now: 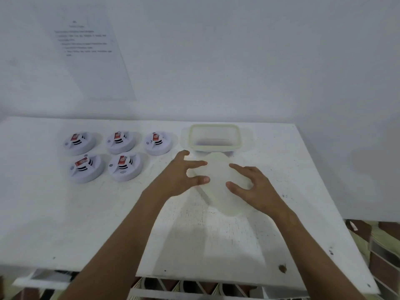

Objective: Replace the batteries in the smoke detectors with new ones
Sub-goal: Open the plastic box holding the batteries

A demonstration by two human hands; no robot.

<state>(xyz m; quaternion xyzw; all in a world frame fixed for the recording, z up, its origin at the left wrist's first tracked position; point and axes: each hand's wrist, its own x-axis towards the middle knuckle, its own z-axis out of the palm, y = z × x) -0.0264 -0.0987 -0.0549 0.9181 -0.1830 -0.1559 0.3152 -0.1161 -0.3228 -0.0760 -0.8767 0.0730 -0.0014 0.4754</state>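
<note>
Both forearms reach in from the near edge of the white table [65, 213] and meet over a pale translucent lid [218, 185] lying flat there. Its long axis runs from near right to far left, slanting between the two hands. The left hand [179, 176] sits on the lid's left edge, fingers [198, 163] straight and spread, the tips laid on its top surface. The right hand [251, 187] mirrors it on the right edge, fingers likewise spread and resting on the lid; neither hand curls round it. Just beyond the lid, almost touching its far end, stands the open container [214, 137] with a pale green rim; its contents cannot be made out. The five smoke detectors [123, 166] lie further left in two rows, three far and two near, each carrying a red-labelled block on top. The left hand is the nearer to them, so it looks best placed to reach for one, while the container sits straight ahead of both
</note>
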